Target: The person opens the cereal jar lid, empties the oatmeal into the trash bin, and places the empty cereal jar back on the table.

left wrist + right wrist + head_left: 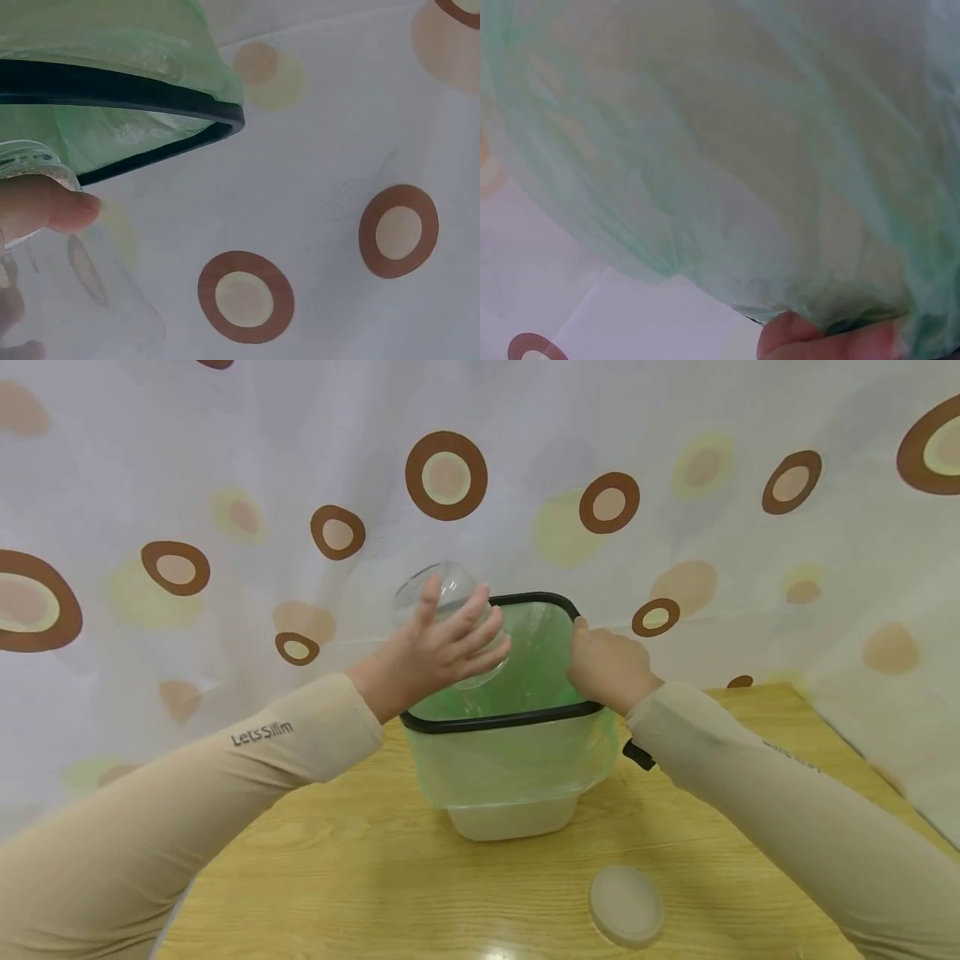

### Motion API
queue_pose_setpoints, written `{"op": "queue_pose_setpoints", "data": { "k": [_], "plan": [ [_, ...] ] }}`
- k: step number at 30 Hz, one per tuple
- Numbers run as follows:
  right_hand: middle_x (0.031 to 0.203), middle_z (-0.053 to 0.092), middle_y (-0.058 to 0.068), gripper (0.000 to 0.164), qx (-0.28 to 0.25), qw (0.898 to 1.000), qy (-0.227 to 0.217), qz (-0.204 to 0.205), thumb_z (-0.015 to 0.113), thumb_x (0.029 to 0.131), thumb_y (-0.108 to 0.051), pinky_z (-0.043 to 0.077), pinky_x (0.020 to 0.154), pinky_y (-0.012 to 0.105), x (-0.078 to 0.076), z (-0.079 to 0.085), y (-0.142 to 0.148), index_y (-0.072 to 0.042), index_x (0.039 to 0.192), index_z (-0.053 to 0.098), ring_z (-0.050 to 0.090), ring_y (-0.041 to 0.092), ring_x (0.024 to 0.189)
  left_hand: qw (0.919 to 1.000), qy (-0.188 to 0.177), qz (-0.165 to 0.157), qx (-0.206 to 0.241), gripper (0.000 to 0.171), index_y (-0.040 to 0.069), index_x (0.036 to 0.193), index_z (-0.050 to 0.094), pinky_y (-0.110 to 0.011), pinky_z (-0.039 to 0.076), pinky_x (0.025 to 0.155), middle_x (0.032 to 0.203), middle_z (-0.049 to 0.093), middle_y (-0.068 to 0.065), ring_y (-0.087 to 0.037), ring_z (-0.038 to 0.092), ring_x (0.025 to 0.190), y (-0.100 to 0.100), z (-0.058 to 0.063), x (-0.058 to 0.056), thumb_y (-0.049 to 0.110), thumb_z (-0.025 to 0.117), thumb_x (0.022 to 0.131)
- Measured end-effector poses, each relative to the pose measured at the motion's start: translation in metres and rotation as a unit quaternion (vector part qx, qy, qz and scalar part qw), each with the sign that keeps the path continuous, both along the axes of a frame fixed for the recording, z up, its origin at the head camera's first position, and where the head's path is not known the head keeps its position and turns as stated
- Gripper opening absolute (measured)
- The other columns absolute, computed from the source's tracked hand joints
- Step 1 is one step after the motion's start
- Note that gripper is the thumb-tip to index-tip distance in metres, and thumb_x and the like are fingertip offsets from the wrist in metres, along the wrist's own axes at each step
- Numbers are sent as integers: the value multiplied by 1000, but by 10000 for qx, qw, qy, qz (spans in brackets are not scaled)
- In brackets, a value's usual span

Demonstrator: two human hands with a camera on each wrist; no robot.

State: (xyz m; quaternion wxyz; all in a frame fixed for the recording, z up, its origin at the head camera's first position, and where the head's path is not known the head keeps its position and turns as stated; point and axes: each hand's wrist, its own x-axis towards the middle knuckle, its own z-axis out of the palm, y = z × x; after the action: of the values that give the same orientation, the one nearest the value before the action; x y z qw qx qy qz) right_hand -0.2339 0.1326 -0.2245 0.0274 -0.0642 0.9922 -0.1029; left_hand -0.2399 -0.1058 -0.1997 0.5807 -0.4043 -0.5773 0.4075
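Note:
My left hand (450, 647) holds a clear jar (453, 578) tilted over the near-left part of a bin (513, 821), its mouth pointing down toward the opening. In the left wrist view, the thumb lies across the neck of the jar (116, 300), close to the bin's black rim (142, 97). A translucent green bag (510, 764) lines the bin and hangs over its outside. On the right side, my right hand (611, 668) grips the rim. The right wrist view shows its fingers (840, 341) against the green bag (667, 187), partly hidden by it.
A round beige lid (626, 906) lies on the wooden table (337, 868), in front of the bin and to the right. A pale curtain (247, 452) with brown ring patterns hangs right behind the bin. A black strap end (639, 754) shows below the right wrist.

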Motion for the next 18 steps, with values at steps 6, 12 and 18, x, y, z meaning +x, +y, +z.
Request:
{"op": "queue_pose_setpoints", "data": {
  "k": [6, 12, 18],
  "plan": [
    [50, 43, 5, 60, -11, 10000, -12, -69, 36, 93, -3, 24, 44, 27, 0, 0, 3, 8, 150, 19, 24, 12, 43, 9983, -282, -32, 503, 38, 27, 121, 55, -55, 40, 88, 123, 55, 0, -23, 51, 119, -4, 1, -7, 8, 63, 89],
    [49, 40, 4, 61, 11, 10000, 19, -33, 38, 92, -2, 23, 44, 27, -1, 2, 4, 8, 150, 20, 23, 12, 43, 9975, -384, -11, 594, 43, 25, 122, 53, -54, 41, 86, 123, 53, -1, -24, 50, 120, -10, 5, -6, 5, 64, 86],
    [50, 41, 4, 60, 56, 10000, 74, -10, 37, 93, -2, 24, 44, 27, -1, 2, 5, 9, 149, 21, 24, 12, 43, 9995, 18, -33, 302, 34, 29, 121, 54, -53, 41, 90, 124, 54, 1, -23, 50, 120, 2, 8, 0, 15, 60, 91]
  ]
}}
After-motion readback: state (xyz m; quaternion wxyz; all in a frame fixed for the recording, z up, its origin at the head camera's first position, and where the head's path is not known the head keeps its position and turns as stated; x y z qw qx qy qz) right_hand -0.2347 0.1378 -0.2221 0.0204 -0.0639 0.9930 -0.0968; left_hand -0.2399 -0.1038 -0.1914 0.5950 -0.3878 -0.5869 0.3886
